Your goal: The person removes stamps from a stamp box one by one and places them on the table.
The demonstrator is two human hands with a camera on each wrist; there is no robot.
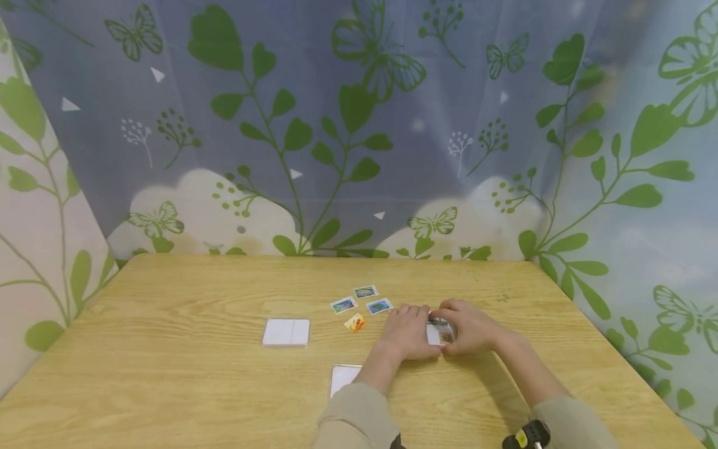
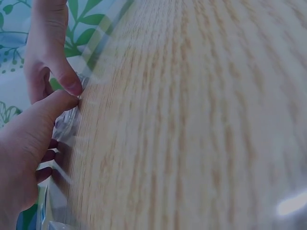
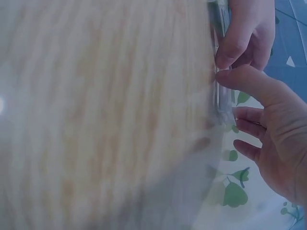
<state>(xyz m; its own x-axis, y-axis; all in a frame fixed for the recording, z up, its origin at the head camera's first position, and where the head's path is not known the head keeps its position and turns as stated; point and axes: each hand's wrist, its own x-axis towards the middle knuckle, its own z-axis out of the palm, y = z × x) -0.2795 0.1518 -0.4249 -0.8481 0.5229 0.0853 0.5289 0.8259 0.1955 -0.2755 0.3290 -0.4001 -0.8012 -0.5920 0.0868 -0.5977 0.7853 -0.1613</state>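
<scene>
A flat, clear plastic case [image 1: 434, 335] with white and a dark picture in it lies on the table between both hands. The left hand [image 1: 408, 332] grips its left side, fingers over the far edge and thumb at the near edge. From the other side, the right hand [image 1: 470, 327] holds it with thumb and curled fingers. The thumb tips nearly meet at the near edge in both wrist views, where the clear case [image 3: 222, 98] shows edge-on. Most of the case is hidden by the fingers.
Left of the hands lie several small picture stamps, among them an orange one [image 1: 356, 322] and a blue-green one [image 1: 379, 305]. A clear case with a white insert [image 1: 286, 332] sits farther left. Another white-filled case [image 1: 343, 377] is partly covered by the left forearm.
</scene>
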